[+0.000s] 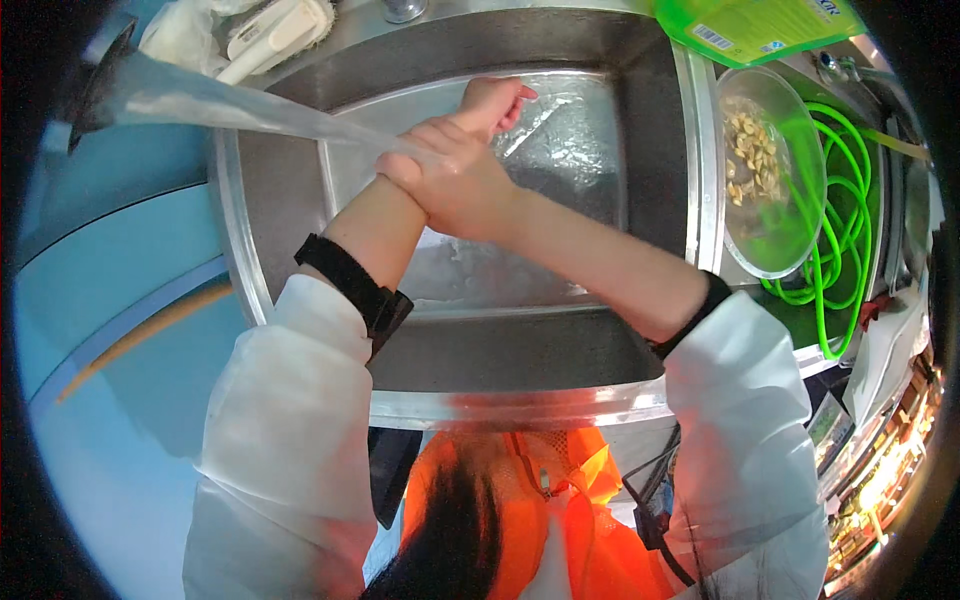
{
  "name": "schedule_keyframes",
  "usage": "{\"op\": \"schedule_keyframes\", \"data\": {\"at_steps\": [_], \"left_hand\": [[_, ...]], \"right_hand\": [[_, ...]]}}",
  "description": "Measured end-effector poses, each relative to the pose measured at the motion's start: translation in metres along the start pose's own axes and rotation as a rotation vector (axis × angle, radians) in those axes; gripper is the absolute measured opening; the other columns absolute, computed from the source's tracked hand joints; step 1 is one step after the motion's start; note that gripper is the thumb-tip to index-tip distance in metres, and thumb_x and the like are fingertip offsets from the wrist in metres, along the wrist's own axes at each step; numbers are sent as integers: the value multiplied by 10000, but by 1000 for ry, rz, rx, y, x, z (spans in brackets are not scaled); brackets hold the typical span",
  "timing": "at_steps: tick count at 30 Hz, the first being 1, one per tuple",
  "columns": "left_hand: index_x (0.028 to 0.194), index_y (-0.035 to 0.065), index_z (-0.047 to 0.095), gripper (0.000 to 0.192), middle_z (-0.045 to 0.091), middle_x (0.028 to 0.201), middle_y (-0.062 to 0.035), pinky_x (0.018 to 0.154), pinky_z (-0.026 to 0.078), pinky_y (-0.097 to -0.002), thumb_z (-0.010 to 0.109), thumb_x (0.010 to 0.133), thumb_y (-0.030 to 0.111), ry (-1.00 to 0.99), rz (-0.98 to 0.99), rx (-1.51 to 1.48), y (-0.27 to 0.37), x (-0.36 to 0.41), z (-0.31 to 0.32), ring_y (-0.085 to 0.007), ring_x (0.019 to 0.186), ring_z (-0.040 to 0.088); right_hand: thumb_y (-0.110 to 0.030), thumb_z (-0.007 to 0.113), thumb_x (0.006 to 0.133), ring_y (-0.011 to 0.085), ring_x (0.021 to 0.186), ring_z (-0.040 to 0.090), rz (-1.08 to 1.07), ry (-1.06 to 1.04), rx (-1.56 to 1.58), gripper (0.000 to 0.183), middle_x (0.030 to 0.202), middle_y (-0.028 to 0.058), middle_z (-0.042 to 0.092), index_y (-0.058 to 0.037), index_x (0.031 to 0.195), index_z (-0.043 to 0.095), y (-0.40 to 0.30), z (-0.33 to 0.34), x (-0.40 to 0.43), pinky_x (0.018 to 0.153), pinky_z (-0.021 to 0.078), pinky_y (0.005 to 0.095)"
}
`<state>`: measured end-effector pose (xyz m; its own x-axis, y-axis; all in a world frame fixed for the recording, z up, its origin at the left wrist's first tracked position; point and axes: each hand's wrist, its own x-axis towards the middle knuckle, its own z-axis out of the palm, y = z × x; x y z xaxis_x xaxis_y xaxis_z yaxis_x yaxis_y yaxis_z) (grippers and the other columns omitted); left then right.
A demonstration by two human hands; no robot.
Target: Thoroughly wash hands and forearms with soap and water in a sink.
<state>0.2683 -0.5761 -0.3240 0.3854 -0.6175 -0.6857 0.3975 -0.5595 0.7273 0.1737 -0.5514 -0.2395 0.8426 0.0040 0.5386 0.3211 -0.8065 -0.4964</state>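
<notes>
Over a stainless steel sink [525,349], my right hand [457,176] is wrapped around my left wrist. My left hand [496,105] extends beyond it, fingers curled, with nothing visible in it. A stream of water [247,112] runs from the dark outlet at the upper left down to my right hand. Water lies on the sink's bottom. Each forearm has a black strap, the left one [349,277] below the wrist and the right one [694,311] near the white sleeve.
Right of the sink are a clear plastic bowl [776,247] holding pale pieces, a coiled green hose [862,195] and a green container [757,30]. A white-handled brush [277,34] and a plastic bag [180,37] lie on the back left edge.
</notes>
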Motion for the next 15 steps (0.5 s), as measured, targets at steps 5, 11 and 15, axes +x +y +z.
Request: {"op": "schedule_keyframes", "data": {"at_steps": [5, 11, 15], "left_hand": [[921, -39, 516, 166, 480, 608, -7, 366, 309, -165, 441, 807, 55, -18, -194, -1322, 15, 6, -26, -57, 464, 447], [709, 39, 619, 264, 563, 589, -63, 418, 428, -308, 500, 845, 232, 141, 116, 304, -17, -18, 17, -117, 459, 496], [811, 41, 638, 230, 624, 752, -135, 627, 478, -375, 537, 784, 246, 114, 117, 1080, -42, -32, 32, -250, 719, 622]], "right_hand": [[-161, 583, 635, 211, 948, 557, -93, 311, -10, 313, 961, 35, 568, -128, 946, 585, -30, 12, -3, 846, 439, 335], [-199, 634, 596, 250, 857, 596, -117, 29, 266, 387, 920, 68, 596, -109, 967, 573, -16, 2, -2, 732, 490, 361], [-222, 694, 554, 329, 732, 618, 104, -585, 401, 343, 796, 129, 637, -69, 850, 614, -15, -19, 21, 652, 495, 411]]}}
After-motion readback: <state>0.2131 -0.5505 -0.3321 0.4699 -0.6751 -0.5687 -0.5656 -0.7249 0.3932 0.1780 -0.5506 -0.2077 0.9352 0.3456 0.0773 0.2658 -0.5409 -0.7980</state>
